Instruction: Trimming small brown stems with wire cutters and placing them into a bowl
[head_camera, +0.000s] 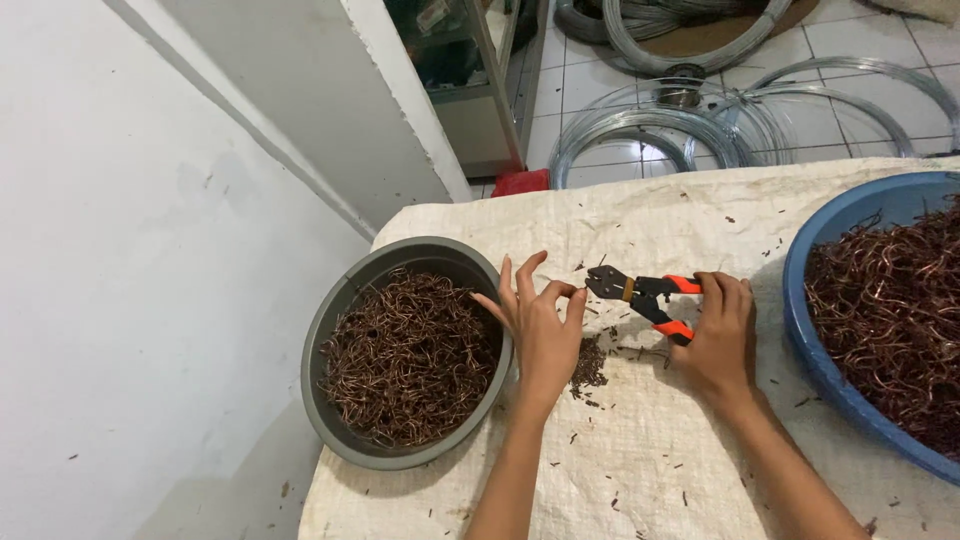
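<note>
No labels, signs or screens show anywhere in view. The one thing close to packaging is the white woven sack (640, 230) spread flat over the counter as a cover, stained and creased, with no print visible on it. A small red crumpled piece (520, 182) lies on the floor beyond the sack's far edge; what it is cannot be told.

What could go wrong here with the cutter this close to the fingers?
The left hand pinches something small right at the cutter tip, so a finger could get nipped. The pile of clippings sits loose on the cloth, and bits may scatter or prick the wrist.
</note>
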